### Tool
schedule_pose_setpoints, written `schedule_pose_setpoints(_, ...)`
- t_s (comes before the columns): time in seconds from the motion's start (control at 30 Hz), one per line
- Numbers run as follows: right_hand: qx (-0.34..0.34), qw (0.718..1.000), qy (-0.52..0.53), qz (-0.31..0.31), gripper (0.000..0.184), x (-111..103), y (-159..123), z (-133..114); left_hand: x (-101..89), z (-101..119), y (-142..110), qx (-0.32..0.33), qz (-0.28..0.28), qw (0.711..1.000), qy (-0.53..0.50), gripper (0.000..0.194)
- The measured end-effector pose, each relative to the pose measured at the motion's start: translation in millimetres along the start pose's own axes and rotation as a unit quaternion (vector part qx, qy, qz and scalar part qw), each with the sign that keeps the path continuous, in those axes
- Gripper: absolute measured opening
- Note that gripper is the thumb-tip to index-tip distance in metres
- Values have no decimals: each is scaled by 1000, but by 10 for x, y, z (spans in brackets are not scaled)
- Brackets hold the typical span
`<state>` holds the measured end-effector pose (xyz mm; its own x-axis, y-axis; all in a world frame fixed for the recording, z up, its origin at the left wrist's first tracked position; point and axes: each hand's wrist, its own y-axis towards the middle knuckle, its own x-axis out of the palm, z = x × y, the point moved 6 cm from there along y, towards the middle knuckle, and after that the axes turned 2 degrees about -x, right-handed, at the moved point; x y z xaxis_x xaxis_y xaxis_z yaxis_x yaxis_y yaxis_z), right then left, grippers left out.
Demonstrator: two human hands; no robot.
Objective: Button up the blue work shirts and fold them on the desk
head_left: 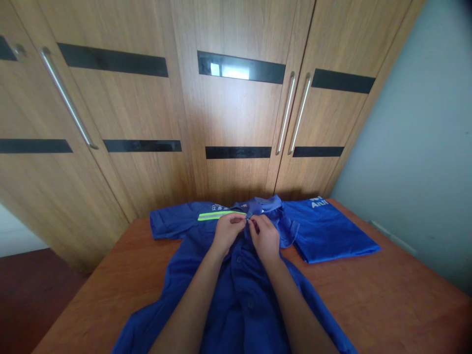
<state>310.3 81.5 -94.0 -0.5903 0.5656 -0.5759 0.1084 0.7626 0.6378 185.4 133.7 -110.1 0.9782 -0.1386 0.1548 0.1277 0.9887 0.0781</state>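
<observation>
A blue work shirt (pixel 191 268) with a collar, short sleeves and a yellow-green and silver reflective stripe lies front up across the table. My left hand (pixel 227 231) pinches the front placket just under the collar. Facing it, my right hand (pixel 265 236) grips the placket from the other side, thumb and fingers closed on the cloth. The fingertips of both hands nearly meet, and they hide whatever button is between them. Farther down the placket, dark buttons (pixel 250 302) show between my forearms.
Right of the shirt lies a folded bright blue cloth (pixel 332 236) with white lettering. The reddish-brown wooden table (pixel 368 295) stands against a wooden wardrobe (pixel 236 113) with long metal handles. A pale wall (pixel 416 162) closes off the right side.
</observation>
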Motion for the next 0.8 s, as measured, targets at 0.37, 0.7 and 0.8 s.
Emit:
schedule_pose_setpoints(0.37,155,953,253,64,21,55,-10,234,-32,-120,-48,-68,27,997,-33,21)
schedule_pose_setpoints(0.7,258,872,415,33,34,295,-63,393,49,-128,-60,-50,10,999,-11,20)
schedule_pose_setpoints(0.8,259,869,421,19,35,297,-64,370,66,-124,-51,-37,-8,999,23,22)
